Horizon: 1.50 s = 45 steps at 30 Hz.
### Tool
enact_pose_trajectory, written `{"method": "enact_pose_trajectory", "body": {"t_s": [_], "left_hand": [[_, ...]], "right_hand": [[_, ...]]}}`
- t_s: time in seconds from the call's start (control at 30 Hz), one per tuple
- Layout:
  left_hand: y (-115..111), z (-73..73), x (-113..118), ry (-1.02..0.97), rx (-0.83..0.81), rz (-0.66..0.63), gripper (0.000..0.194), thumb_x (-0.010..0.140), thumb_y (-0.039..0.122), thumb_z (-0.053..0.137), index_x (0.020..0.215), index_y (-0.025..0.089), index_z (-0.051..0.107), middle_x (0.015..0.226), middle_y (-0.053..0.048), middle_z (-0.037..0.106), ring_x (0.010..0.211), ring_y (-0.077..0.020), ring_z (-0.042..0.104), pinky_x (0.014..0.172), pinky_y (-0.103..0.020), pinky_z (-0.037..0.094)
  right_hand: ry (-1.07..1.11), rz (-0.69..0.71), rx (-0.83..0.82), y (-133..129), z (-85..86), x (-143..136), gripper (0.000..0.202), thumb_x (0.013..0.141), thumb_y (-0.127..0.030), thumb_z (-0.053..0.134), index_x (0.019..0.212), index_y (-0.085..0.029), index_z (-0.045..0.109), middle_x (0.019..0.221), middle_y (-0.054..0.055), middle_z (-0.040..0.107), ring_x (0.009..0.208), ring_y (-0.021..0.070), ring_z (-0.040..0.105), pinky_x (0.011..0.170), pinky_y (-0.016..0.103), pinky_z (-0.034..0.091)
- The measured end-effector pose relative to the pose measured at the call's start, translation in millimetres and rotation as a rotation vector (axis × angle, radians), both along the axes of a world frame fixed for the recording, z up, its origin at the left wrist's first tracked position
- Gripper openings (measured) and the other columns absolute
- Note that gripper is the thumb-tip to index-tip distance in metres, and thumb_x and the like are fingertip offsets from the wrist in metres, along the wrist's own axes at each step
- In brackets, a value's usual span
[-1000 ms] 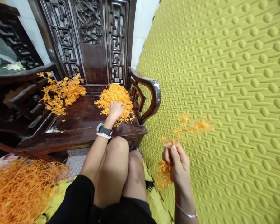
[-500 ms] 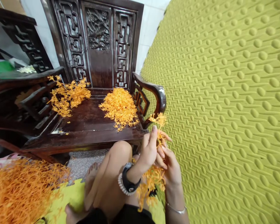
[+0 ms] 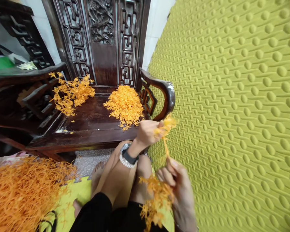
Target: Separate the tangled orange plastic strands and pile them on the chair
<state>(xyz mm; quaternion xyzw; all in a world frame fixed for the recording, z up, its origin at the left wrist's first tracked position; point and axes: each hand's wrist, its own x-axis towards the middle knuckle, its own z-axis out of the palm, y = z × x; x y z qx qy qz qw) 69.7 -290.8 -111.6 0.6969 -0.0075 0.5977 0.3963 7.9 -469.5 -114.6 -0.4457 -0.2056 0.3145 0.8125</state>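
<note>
Head view: left hand (image 3: 147, 131) raised just off the front right corner of the chair seat (image 3: 91, 124), fingers curled tight round the top of an orange plastic sprig (image 3: 166, 129), small flower-like bits sticking out past the knuckles, right by the curved armrest (image 3: 165, 96); watch and bead bracelet on that wrist; right hand (image 3: 177, 187) lower, over the lap beside the knees, thumb and fingers pinched on the lower end of the same sprig's thin stem; same hand also has a bunch of orange pieces (image 3: 156, 201) hanging under the palm, exact grip on it hidden; stem runs taut between the two hands; loose heap of small orange bits (image 3: 125, 104) on the seat's back right part near the armrest; branched orange sprigs (image 3: 71, 93) at the seat's back left corner; big tangle of orange strands (image 3: 24, 193) at lower left, off the chair; green dimpled mat (image 3: 232, 112) upright along the right side.
</note>
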Motion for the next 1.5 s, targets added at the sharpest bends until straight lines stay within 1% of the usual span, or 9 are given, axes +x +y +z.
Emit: {"method": "enact_pose_trajectory", "body": {"t_s": [0.23, 0.37, 0.53, 0.73, 0.9, 1.0, 1.13, 1.33, 1.5], "left_hand": [[99.1, 16.4, 22.7, 0.636, -0.089, 0.481, 0.057, 0.092, 0.058, 0.037, 0.056, 0.019, 0.054, 0.053, -0.003, 0.054, 0.055, -0.0146, 0.052, 0.057, -0.027, 0.037], [115.5, 1.4, 24.2, 1.049, 0.029, 0.575, 0.030, 0.088, 0.040, 0.055, 0.101, 0.017, 0.069, 0.108, -0.015, 0.068, 0.107, -0.0291, 0.059, 0.082, -0.034, 0.044], [123.6, -10.6, 28.9, 1.161, -0.050, 0.572, 0.021, 0.085, 0.029, 0.060, 0.090, 0.013, 0.072, 0.100, -0.018, 0.070, 0.101, -0.0311, 0.063, 0.083, -0.037, 0.047], [111.6, 5.6, 17.7, 1.083, -0.067, 0.610, 0.048, 0.078, 0.046, 0.069, 0.106, 0.008, 0.063, 0.120, -0.024, 0.061, 0.119, -0.0377, 0.053, 0.100, -0.050, 0.037], [24.3, 26.8, -19.0, 0.480, -0.203, -0.255, 0.050, 0.093, 0.056, 0.038, 0.123, 0.019, 0.053, 0.121, -0.014, 0.063, 0.105, -0.0198, 0.063, 0.087, -0.032, 0.049], [-24.2, 31.1, -39.6, 0.498, -0.256, -0.472, 0.047, 0.088, 0.060, 0.046, 0.110, 0.022, 0.062, 0.107, -0.009, 0.069, 0.085, -0.0169, 0.066, 0.064, -0.025, 0.048], [-43.8, 28.5, -48.8, 0.474, -0.364, -0.515, 0.056, 0.089, 0.057, 0.046, 0.048, 0.019, 0.043, 0.043, 0.004, 0.040, 0.039, -0.0068, 0.034, 0.041, -0.024, 0.023], [-28.3, 23.4, -25.0, 0.262, -0.417, -0.477, 0.062, 0.087, 0.056, 0.050, 0.043, 0.019, 0.026, 0.040, 0.007, 0.023, 0.038, -0.0044, 0.019, 0.041, -0.025, 0.015], [44.2, 14.4, 10.5, 0.439, -0.547, 0.092, 0.058, 0.090, 0.061, 0.038, 0.050, 0.021, 0.024, 0.045, 0.006, 0.031, 0.039, -0.0064, 0.030, 0.042, -0.022, 0.028]], "right_hand": [[-0.141, -0.124, -0.087, -49.6, -7.9, 14.8, 0.048, 0.087, -0.037, 0.050, 0.052, -0.019, 0.023, 0.039, -0.007, 0.013, 0.039, 0.0070, 0.013, 0.043, 0.026, 0.021], [-0.240, -0.183, -0.153, -42.6, -9.0, 36.3, 0.050, 0.084, -0.042, 0.054, 0.051, -0.019, 0.024, 0.039, -0.008, 0.016, 0.039, 0.0061, 0.015, 0.043, 0.025, 0.019], [-0.286, -0.170, -0.147, -41.6, -7.0, 42.4, 0.051, 0.083, -0.044, 0.054, 0.049, -0.020, 0.025, 0.039, -0.008, 0.015, 0.038, 0.0062, 0.015, 0.042, 0.025, 0.018], [-0.266, -0.175, -0.164, -42.6, -8.6, 47.0, 0.052, 0.083, -0.045, 0.055, 0.049, -0.020, 0.024, 0.039, -0.008, 0.015, 0.038, 0.0065, 0.015, 0.044, 0.026, 0.019], [-0.296, -0.136, -0.203, -30.0, -18.1, 48.8, 0.051, 0.084, -0.044, 0.055, 0.050, -0.019, 0.025, 0.041, -0.007, 0.017, 0.040, 0.0066, 0.016, 0.044, 0.026, 0.015], [-0.375, -0.126, -0.239, -30.9, -25.9, 48.4, 0.052, 0.086, -0.046, 0.054, 0.051, -0.020, 0.024, 0.045, -0.006, 0.018, 0.042, 0.0070, 0.017, 0.045, 0.026, 0.015], [-0.474, -0.090, -0.312, -41.9, -30.2, 48.8, 0.052, 0.089, -0.047, 0.050, 0.053, -0.020, 0.024, 0.047, -0.006, 0.018, 0.043, 0.0074, 0.019, 0.044, 0.026, 0.016], [-0.602, -0.086, -0.434, -36.6, -21.4, 32.6, 0.055, 0.087, -0.050, 0.054, 0.052, -0.019, 0.025, 0.050, -0.004, 0.020, 0.045, 0.0074, 0.021, 0.044, 0.026, 0.014], [-0.520, -0.184, -0.373, -50.5, -27.4, 10.6, 0.055, 0.086, -0.046, 0.058, 0.050, -0.019, 0.026, 0.050, -0.003, 0.020, 0.045, 0.0086, 0.022, 0.044, 0.027, 0.019]]}}
